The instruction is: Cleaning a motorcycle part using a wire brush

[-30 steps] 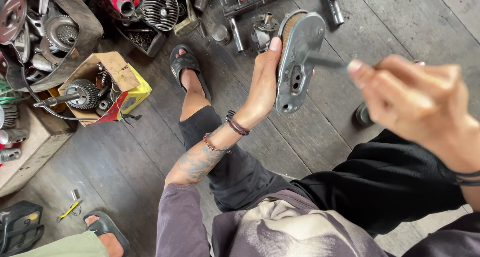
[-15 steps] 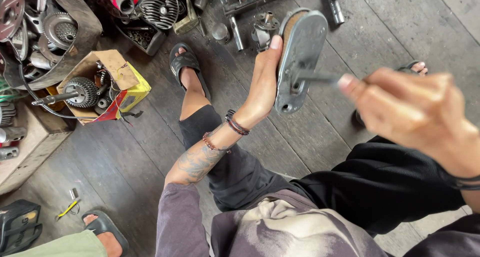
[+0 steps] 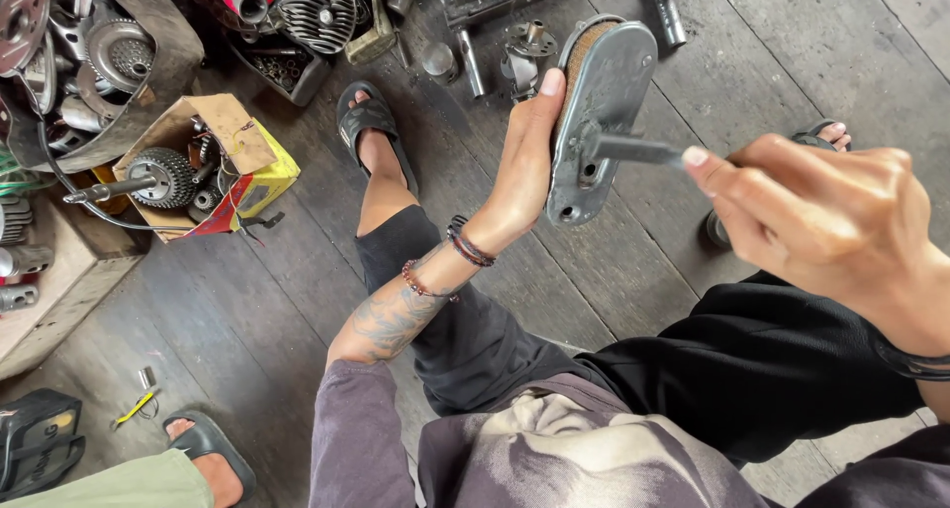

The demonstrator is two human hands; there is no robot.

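Observation:
My left hand (image 3: 524,162) holds up a flat grey metal cover (image 3: 606,112), oval in shape, with a mesh-lined edge and small holes. Fingers wrap its left rim, thumb side toward me. My right hand (image 3: 811,216) is closed around the handle of a slim metal tool (image 3: 633,150), whose tip rests against the cover's face near its middle. Beaded bracelets circle my left wrist. I sit with legs in black shorts (image 3: 712,360) over a dark wooden plank floor (image 3: 237,310), sandalled left foot (image 3: 371,132) stretched out.
A cardboard box (image 3: 213,137) with gears and engine parts sits at left, beside a wooden crate (image 3: 59,271) of metal pieces. More engine parts, a finned cylinder (image 3: 322,8) and steel bars lie at the top. Another person's sandalled foot (image 3: 208,449) shows at bottom left.
My right hand has shifted slightly, bringing the tool further onto the cover's face. The cover and my left hand stay nearly where they were.

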